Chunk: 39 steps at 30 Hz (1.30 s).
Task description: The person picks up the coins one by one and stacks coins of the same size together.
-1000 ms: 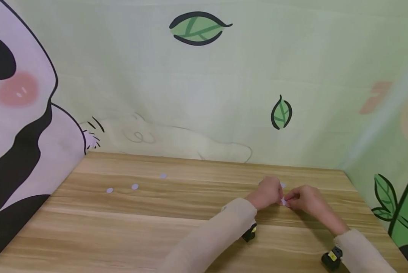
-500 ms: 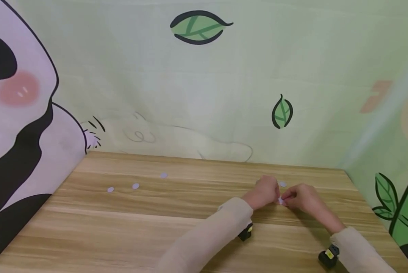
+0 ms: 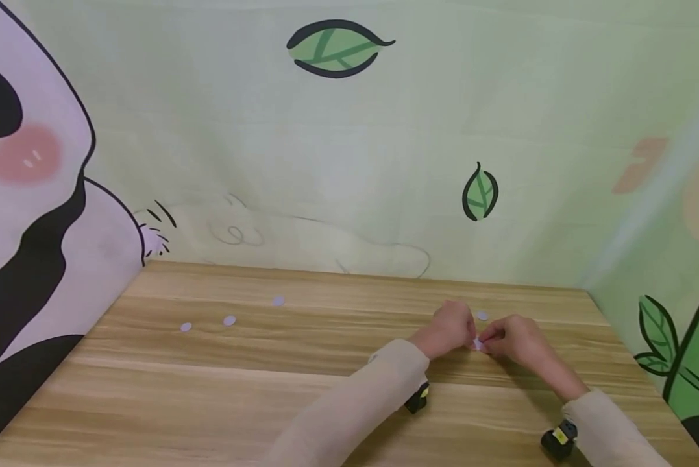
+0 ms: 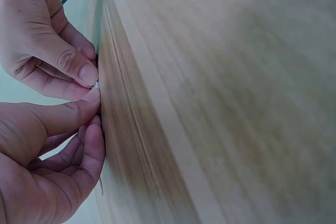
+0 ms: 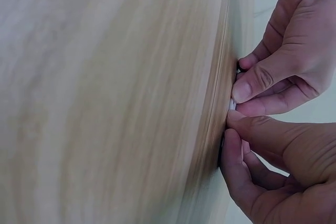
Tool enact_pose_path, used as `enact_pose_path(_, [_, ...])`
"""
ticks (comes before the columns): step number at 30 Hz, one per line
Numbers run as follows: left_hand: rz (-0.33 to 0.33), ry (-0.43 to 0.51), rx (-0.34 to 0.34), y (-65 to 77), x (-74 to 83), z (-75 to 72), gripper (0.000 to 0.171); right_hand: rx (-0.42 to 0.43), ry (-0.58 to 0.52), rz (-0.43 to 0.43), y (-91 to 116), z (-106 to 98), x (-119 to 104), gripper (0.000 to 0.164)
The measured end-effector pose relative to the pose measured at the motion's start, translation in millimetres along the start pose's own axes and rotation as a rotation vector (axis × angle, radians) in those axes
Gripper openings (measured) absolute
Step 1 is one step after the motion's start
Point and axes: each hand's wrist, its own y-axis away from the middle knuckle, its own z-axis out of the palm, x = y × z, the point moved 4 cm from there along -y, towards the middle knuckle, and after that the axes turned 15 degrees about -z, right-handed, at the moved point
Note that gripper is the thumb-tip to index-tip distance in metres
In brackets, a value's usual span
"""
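Low over the table's far right part, both hands meet at a small pale lilac-white piece [image 3: 479,345], flat and thin like the round discs nearby. My left hand [image 3: 453,325] pinches its left side, and my right hand [image 3: 517,337] pinches the opposite side with thumb and forefinger. Seen from the left wrist, only a sliver of the white piece [image 4: 96,85] shows between the two thumb tips; the fingers hide the rest. From the right wrist, a white edge [image 5: 232,105] likewise peeks out between the thumbs. One round disc [image 3: 482,316] lies just behind the hands.
Three more pale discs lie on the wooden table [image 3: 209,415] at the left: a near-left disc [image 3: 186,327], a middle disc [image 3: 229,320] and a farther disc [image 3: 278,301]. A printed cloth backdrop [image 3: 349,143] rises along the table's back edge.
Both hands have shifted slightly left together with the piece between them. A disc edge that showed behind the left hand is now hidden. The other discs lie where they were.
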Motion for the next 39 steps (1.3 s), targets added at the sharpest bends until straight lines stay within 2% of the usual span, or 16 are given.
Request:
enact_pose_path(14, [0.02, 0.011, 0.015, -3.7, -5.6, 2.3, 0.012, -0.009, -0.014, 0.047, -2, 2, -3, 0.004])
enact_pose_path(23, [0.043, 0.02, 0.018, -5.2, -4.8, 4.3, 0.012, -0.011, 0.006, 0.036, -2, 1, -2, 0.003])
enact_pose_path(39, [0.012, 0.016, 0.01, 0.5, -11.6, -2.2, 0.012, -0.028, -0.004, 0.038, -8, 6, -8, 0.003])
